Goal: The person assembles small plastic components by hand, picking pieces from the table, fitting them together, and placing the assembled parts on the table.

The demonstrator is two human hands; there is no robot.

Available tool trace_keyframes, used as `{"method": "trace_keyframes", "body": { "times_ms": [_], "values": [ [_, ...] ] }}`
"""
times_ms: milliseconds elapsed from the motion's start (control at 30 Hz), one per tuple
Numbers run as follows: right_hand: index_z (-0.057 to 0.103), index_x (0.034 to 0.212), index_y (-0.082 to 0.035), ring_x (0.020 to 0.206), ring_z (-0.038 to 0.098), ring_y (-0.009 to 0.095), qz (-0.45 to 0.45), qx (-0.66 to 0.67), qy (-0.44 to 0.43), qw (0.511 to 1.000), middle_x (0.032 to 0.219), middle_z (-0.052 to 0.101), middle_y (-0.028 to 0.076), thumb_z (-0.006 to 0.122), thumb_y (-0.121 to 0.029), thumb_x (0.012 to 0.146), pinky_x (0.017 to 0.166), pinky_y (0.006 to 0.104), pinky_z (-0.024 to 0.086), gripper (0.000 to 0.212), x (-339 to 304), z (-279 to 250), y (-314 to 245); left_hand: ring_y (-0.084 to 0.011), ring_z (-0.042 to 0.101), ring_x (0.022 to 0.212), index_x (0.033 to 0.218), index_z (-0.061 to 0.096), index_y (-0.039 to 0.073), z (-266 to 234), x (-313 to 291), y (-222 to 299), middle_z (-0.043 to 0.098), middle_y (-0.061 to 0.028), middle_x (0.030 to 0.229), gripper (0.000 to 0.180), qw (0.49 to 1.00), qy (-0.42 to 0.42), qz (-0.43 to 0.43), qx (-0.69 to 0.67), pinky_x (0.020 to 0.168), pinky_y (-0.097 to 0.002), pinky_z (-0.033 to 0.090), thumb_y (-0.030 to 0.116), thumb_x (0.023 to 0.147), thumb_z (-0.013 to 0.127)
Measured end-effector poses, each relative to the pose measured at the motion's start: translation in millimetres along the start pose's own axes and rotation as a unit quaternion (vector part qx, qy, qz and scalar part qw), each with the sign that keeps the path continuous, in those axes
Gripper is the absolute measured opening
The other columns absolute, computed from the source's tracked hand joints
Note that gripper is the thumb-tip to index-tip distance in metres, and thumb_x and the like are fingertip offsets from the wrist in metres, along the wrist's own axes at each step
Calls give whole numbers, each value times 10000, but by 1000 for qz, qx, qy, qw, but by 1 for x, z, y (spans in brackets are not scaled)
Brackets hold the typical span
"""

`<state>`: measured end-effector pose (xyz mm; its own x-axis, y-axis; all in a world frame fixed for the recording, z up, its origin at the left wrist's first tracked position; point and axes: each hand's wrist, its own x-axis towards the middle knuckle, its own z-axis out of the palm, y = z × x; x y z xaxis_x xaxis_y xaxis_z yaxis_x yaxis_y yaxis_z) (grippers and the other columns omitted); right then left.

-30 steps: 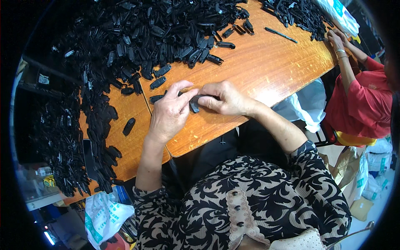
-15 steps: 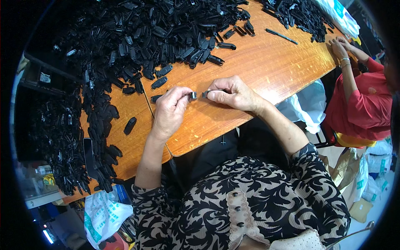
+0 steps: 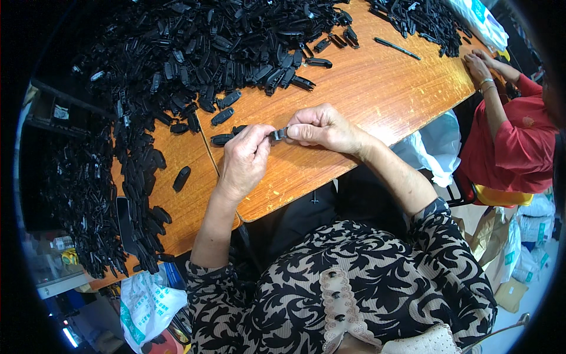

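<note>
Above the wooden table (image 3: 365, 88), my left hand (image 3: 243, 162) pinches a small black plastic part (image 3: 273, 136) between thumb and fingertips. My right hand (image 3: 326, 131) is closed on another small dark piece (image 3: 283, 133) with a shiny grey edge. The two pieces meet end to end between my fingertips; whether they are joined I cannot tell. My fingers cover much of both. Just beyond my left hand lie loose black oblong parts (image 3: 222, 139), close to its knuckles.
A large heap of black plastic parts (image 3: 194, 53) covers the far left and runs down the left side. A smaller heap (image 3: 413, 23) lies at the far right, near a pen (image 3: 397, 48). At the right sits a person in red (image 3: 519, 141). White bags (image 3: 433, 147) hang by the table edge.
The gap between my hands has closed. My right hand has moved left, so its piece now touches the part in my left hand.
</note>
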<state>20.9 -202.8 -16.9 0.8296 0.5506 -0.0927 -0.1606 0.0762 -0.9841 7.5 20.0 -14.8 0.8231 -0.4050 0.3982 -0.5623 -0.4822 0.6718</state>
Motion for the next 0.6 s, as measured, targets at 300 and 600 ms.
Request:
{"method": "trace_keyframes", "body": {
  "times_ms": [300,600],
  "values": [
    [695,702,-22,596,480,66,8,-139,50,989,593,581,2,713,-220,914,550,287,394,291,6,15,-13,-205,640,704,999,653,-11,3,-3,-5,651,-114,832,191,999,26,39,4,629,-296,495,-114,846,604],
    [676,725,-12,566,484,90,14,-191,136,972,591,580,27,821,-389,827,518,293,404,416,10,28,-5,-210,689,804,952,679,2,5,-6,-8,693,-121,896,224,993,27,-53,-103,701,-305,532,-151,812,594]
  ]
}}
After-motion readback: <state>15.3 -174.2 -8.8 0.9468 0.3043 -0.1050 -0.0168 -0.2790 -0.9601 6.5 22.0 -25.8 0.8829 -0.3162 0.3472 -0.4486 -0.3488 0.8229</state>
